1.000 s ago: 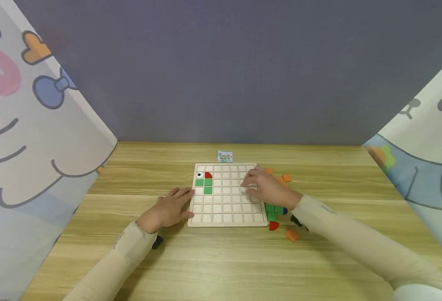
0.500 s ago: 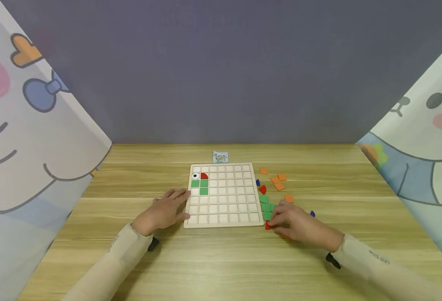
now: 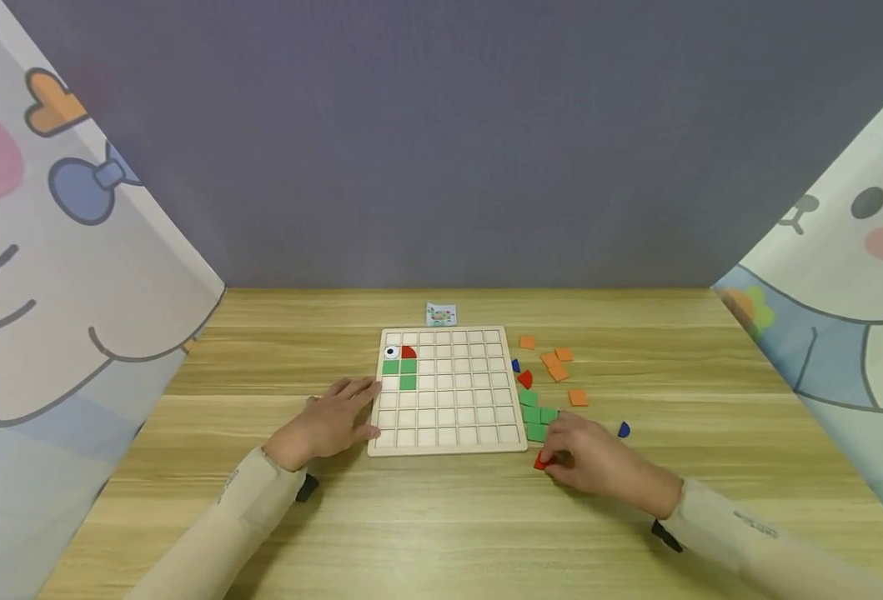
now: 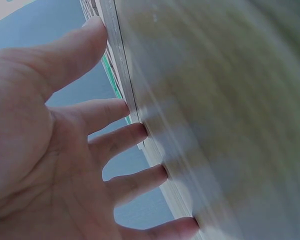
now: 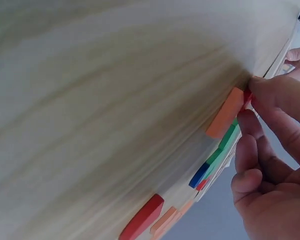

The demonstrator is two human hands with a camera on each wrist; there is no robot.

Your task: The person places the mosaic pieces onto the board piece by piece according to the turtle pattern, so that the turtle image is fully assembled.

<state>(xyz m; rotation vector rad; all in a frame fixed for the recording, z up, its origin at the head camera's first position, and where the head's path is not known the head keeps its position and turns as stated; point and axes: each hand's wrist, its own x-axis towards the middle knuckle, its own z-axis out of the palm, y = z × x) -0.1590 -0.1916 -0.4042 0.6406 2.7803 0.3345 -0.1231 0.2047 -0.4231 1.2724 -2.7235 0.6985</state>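
Observation:
A square wooden grid board lies mid-table. In its upper left cells sit a round eye tile, a red quarter-circle tile and several green square tiles. My left hand rests beside the board, straight fingertips touching its left edge. Right of the board's lower corner, my right hand pinches another red quarter-circle tile between thumb and finger, low at the tabletop. Close by lie several loose green square tiles. An orange tile next to the pinch shows only in the right wrist view.
Several orange square tiles, a red quarter-circle tile and two blue rounded tiles, one near the board and one farther right, lie on the table. A small picture card lies behind the board.
My right hand has moved from over the board's right side to the loose tiles, where it now pinches a red quarter-circle tile, shifted slightly towards me. The left hand stays at the board's edge.

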